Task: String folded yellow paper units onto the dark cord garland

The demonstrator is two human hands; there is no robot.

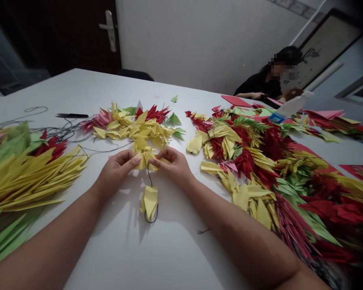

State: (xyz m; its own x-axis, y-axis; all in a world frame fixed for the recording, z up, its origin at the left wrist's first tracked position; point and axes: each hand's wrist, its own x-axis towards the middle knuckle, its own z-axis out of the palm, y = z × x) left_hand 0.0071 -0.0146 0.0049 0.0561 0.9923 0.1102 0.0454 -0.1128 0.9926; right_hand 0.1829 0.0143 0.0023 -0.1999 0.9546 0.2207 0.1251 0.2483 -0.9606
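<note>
My left hand [117,168] and my right hand [174,164] pinch a yellow folded-paper crane [144,159] from both sides, just above the white table [169,257]. A black cord [150,176] runs down from it to another yellow folded-paper piece [150,197] nearer me, where the cord ends in a loop. Beyond my fingers, a string of yellow cranes [139,128] lies bunched, with red cranes [154,114] behind it and green cranes [174,120] at its right. One loose yellow folded piece [195,144] sits right of my right hand.
Yellow folded papers [33,177] are heaped at left, with tangled black cord [59,132] and dark scissors [71,115] behind. Mixed red, green and yellow cranes [251,161] cover the right side. A clear bottle [292,106] leans there. Another person [255,86] sits at the far right.
</note>
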